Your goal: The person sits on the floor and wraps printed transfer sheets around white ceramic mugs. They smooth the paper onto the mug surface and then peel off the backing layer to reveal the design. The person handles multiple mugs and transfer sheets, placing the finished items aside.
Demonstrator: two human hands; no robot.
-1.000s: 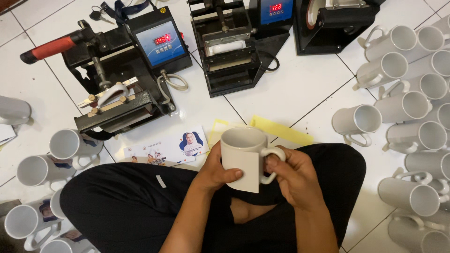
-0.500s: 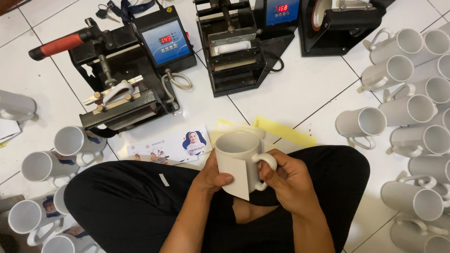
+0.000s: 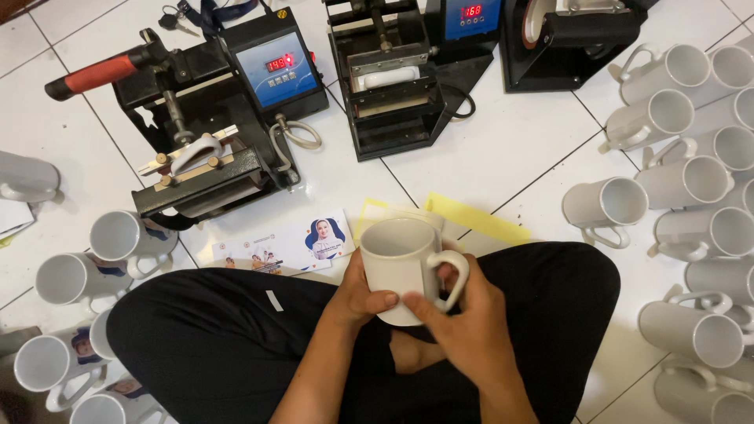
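**Holding a plain white mug over the lap**

Sitting cross-legged on the white tiled floor (image 3: 510, 149), the person holds a glossy white ceramic mug (image 3: 403, 263) upright above the black trousers (image 3: 220, 345), mouth open toward the camera and handle turned to the person's right. The left hand (image 3: 360, 292) comes up from below with its forearm slanting in from the bottom edge; its fingers wrap the mug's left wall and the thumb presses across the lower front. The right hand (image 3: 463, 322) closes on the other side, fingers curled around and behind the handle, fingertips meeting the body of the mug low down near the left thumb. Both hands are shut around the mug, not spread.

Just beyond the knees lie a printed paper strip with a portrait (image 3: 287, 245) and a yellow sheet (image 3: 471, 218). Farther out stand a black mug heat press with a red-gripped lever (image 3: 196, 118) and a second black press with a blue display (image 3: 408, 74). Rows of blank white mugs (image 3: 683, 180) lie on their sides at the right; printed white mugs (image 3: 78, 275) cluster at the left.
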